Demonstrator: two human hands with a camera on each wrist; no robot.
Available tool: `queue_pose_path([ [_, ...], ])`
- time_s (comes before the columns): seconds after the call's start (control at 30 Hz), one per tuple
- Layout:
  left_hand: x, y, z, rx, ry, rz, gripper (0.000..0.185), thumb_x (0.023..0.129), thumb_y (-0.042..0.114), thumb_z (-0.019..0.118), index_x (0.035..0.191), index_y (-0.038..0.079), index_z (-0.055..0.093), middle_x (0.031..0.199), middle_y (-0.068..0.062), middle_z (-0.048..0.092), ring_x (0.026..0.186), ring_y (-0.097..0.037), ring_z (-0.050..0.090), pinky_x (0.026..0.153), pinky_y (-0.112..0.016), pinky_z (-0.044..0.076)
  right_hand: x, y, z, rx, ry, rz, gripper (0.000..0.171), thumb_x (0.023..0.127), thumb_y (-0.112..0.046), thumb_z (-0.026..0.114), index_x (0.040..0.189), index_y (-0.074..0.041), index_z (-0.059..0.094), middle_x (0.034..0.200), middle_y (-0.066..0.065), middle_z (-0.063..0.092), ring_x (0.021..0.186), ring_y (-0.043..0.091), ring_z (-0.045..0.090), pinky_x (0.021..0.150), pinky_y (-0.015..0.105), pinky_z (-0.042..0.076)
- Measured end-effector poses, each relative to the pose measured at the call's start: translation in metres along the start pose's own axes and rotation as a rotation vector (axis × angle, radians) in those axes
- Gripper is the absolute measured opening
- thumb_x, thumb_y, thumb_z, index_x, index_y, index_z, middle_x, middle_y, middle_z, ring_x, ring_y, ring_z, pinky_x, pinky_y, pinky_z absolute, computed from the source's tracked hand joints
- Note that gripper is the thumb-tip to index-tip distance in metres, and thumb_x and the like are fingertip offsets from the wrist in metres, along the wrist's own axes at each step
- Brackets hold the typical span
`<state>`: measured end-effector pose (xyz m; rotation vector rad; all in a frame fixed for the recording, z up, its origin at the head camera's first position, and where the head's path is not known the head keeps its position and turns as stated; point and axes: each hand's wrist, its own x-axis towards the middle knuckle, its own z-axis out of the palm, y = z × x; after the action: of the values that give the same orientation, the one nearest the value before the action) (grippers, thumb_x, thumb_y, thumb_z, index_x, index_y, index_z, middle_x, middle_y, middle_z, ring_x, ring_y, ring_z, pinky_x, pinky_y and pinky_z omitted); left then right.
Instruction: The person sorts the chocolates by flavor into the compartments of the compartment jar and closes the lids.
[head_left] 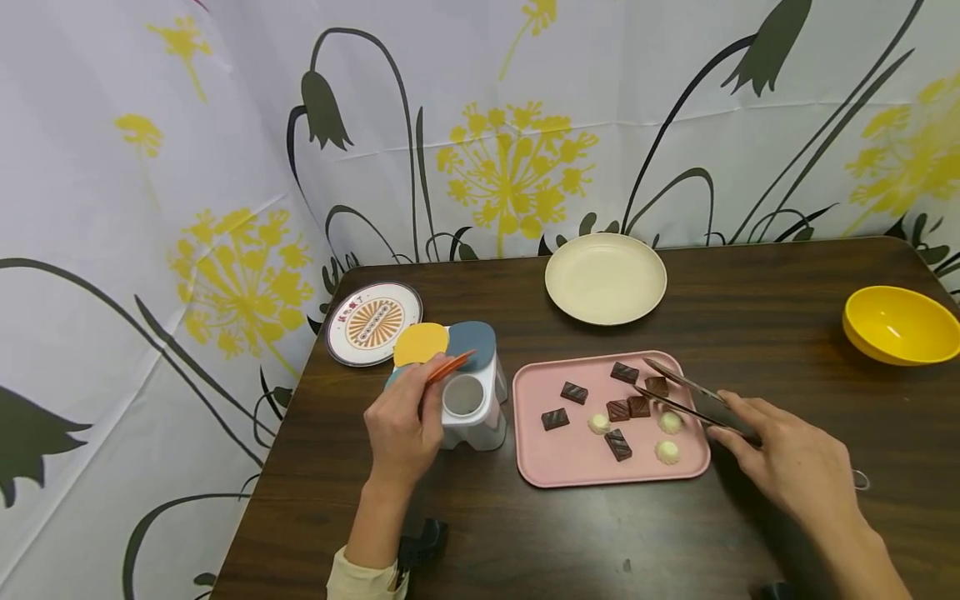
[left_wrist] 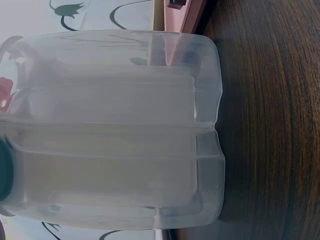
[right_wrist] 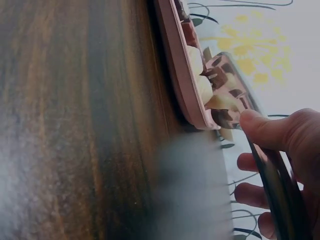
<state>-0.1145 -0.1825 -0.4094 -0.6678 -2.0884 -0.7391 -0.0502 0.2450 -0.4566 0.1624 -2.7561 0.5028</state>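
Observation:
My left hand pinches an orange-red lid, raised at the corner of a translucent container. Below that lid is an uncovered round opening; a yellow lid and a blue lid cover other sections. In my right hand I grip metal tongs, reaching over the right part of a pink tray. Between the tong arms lies a square brown chocolate; whether they touch it cannot be told. Several dark chocolates and cream-white pieces lie on the tray.
A cream plate stands behind the tray. At the far right is a yellow bowl. A white plate with an orange pattern sits behind the container, near the left edge of the dark wooden table. Flowered cloth hangs behind.

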Motion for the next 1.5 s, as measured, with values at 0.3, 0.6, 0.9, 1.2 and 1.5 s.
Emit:
queue_pose_path([
  [0.3, 0.0, -0.001, 0.0, -0.01, 0.0, -0.001, 0.025, 0.095, 0.01, 0.057, 0.117, 0.004, 0.068, 0.107, -0.007, 0.072, 0.083, -0.023, 0.069, 0.075, -0.041, 0.057, 0.007, -0.005, -0.003, 0.012, -0.106, 0.062, 0.053, 0.083, -0.046, 0.075, 0.128, -0.017, 0.067, 0.118, 0.015, 0.068, 0.077, 0.041, 0.066, 0.046, 0.045, 0.044],
  [0.6, 0.0, -0.001, 0.001, -0.015, 0.001, 0.002, 0.025, 0.094, 0.009, 0.059, 0.117, 0.004, 0.068, 0.106, -0.007, 0.072, 0.081, -0.023, 0.068, 0.074, -0.041, 0.057, 0.01, -0.006, -0.004, 0.035, -0.121, 0.11, 0.052, 0.082, -0.044, 0.076, 0.126, -0.018, 0.069, 0.114, 0.018, 0.069, 0.079, 0.044, 0.065, 0.046, 0.046, 0.043],
  [0.9, 0.0, -0.001, 0.001, -0.016, -0.003, 0.003, 0.025, 0.096, 0.01, 0.057, 0.117, 0.004, 0.068, 0.107, -0.007, 0.072, 0.082, -0.023, 0.068, 0.075, -0.041, 0.057, 0.006, -0.002, 0.001, 0.019, -0.036, 0.033, 0.048, 0.08, -0.038, 0.079, 0.123, -0.017, 0.071, 0.11, 0.016, 0.071, 0.068, 0.043, 0.064, 0.04, 0.042, 0.04],
  [1.2, 0.0, -0.001, 0.001, -0.017, 0.0, 0.008, 0.026, 0.094, 0.008, 0.059, 0.118, 0.003, 0.068, 0.104, -0.008, 0.072, 0.079, -0.022, 0.067, 0.072, -0.041, 0.057, 0.006, -0.005, -0.003, 0.013, 0.098, -0.044, 0.05, 0.073, -0.031, 0.083, 0.121, -0.018, 0.072, 0.109, 0.011, 0.072, 0.062, 0.037, 0.065, 0.038, 0.036, 0.038],
  [1.5, -0.002, -0.002, 0.001, -0.008, -0.006, 0.002, 0.026, 0.093, 0.008, 0.062, 0.118, 0.001, 0.067, 0.099, -0.01, 0.072, 0.077, -0.022, 0.067, 0.069, -0.041, 0.057, 0.014, -0.02, -0.01, 0.05, 0.238, -0.176, 0.048, 0.079, -0.041, 0.075, 0.121, -0.019, 0.072, 0.107, 0.005, 0.073, 0.056, 0.026, 0.066, 0.036, 0.031, 0.035],
])
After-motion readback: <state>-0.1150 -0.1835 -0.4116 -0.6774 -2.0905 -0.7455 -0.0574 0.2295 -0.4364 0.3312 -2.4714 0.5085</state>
